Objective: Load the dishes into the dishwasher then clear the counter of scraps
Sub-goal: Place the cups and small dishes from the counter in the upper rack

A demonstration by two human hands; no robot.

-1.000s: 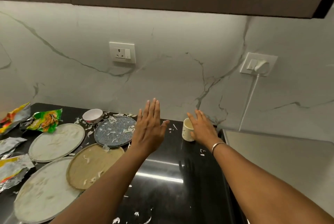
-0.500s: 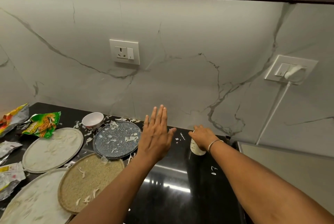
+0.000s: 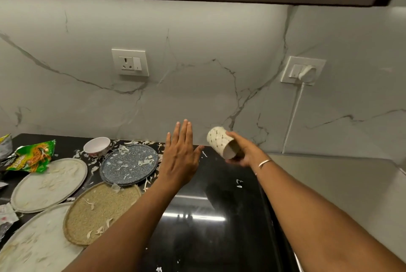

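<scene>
My right hand [image 3: 243, 151] grips a white patterned cup [image 3: 220, 141], lifted off the black counter [image 3: 219, 216] and tipped on its side with the mouth toward me. My left hand [image 3: 179, 157] hovers flat, fingers straight, just right of a blue speckled plate [image 3: 129, 165]. A tan plate [image 3: 101, 210] lies in front of the blue one. Two pale plates [image 3: 49, 184] [image 3: 33, 247] sit further left. A small white bowl [image 3: 97, 145] stands by the wall. White scraps [image 3: 145, 162] litter the plates and counter.
Crumpled snack wrappers [image 3: 30, 157] lie at the counter's left end. A pale surface [image 3: 342, 195] adjoins the counter on the right. Two wall sockets [image 3: 130, 62] [image 3: 303, 71] sit on the marble backsplash; a white cord [image 3: 292, 118] hangs from the right one.
My right hand closed round the cup, lifted it from the counter and tipped it sideways. My left hand stayed raised and flat.
</scene>
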